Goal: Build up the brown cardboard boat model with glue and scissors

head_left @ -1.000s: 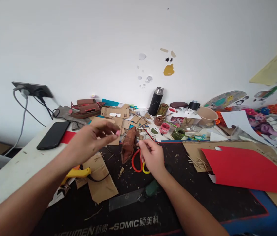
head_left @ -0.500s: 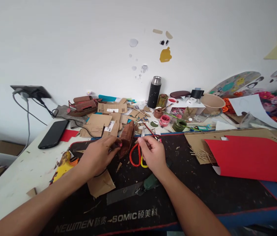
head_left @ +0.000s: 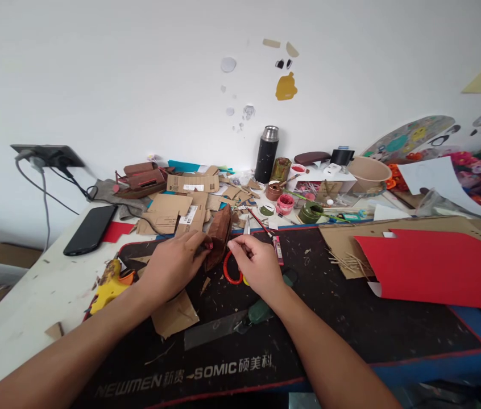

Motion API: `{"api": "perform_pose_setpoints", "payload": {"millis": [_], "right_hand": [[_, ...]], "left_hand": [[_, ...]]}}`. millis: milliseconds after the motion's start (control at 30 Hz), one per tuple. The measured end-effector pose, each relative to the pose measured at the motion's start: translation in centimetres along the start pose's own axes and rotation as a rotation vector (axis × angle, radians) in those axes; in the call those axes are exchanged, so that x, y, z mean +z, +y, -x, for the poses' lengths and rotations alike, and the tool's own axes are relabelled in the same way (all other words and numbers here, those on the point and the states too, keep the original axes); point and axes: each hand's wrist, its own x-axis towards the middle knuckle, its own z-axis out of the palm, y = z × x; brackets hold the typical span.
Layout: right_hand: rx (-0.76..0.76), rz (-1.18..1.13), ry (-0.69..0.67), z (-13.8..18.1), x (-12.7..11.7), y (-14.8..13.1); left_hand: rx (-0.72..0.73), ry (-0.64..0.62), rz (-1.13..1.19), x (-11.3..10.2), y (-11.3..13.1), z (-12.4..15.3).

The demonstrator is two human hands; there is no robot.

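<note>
A brown-painted cardboard boat hull [head_left: 220, 232] stands tilted over the dark desk mat, its pointed end away from me. My left hand [head_left: 177, 260] is closed at the hull's left side, thumb and fingers against it, with a small reddish spot at the fingertips. On the other side my right hand [head_left: 258, 262] is pinched close to the hull's right edge; whatever lies between its fingertips is too small to make out. Under that hand are scissors [head_left: 232, 276] with red and yellow handles, partly covered, blades pointing away.
Cardboard scraps [head_left: 168, 211], paint jars [head_left: 285, 203] and a black thermos [head_left: 267, 156] stand behind the mat [head_left: 334, 329]. A yellow glue gun [head_left: 110, 287] and a phone [head_left: 91, 230] are left. Red card [head_left: 432, 272] lies right; a green-handled tool [head_left: 261, 311] lies near my right wrist.
My right hand has shifted left, nearer the hull, and covers more of the scissors' yellow handle. The left hand stays at the hull. The whole view has shifted slightly.
</note>
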Motion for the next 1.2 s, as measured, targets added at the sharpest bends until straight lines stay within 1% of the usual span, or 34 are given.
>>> {"api": "perform_pose_setpoints", "payload": {"millis": [200, 400, 500, 800, 1033, 1200], "right_hand": [[-0.012, 0.083, -0.101, 0.2, -0.1, -0.5], [-0.069, 0.27, -0.324, 0.4, 0.0, -1.3], [-0.079, 0.35, -0.379, 0.5, 0.0, -1.5], [-0.081, 0.426, -0.431, 0.4, -0.1, -1.8], [-0.073, 0.447, -0.452, 0.4, -0.2, -2.2], [-0.074, 0.442, -0.451, 0.4, -0.1, -2.1]], "left_hand": [[0.014, -0.008, -0.017, 0.2, 0.1, -0.3], [0.031, 0.005, -0.029, 0.3, 0.2, -0.3], [0.048, 0.0, -0.037, 0.3, 0.3, -0.3], [0.1, 0.007, -0.056, 0.5, 0.1, -0.3], [0.149, 0.062, -0.03, 0.8, -0.3, -0.3], [0.223, 0.124, 0.009, 1.3, -0.9, -0.4]]}}
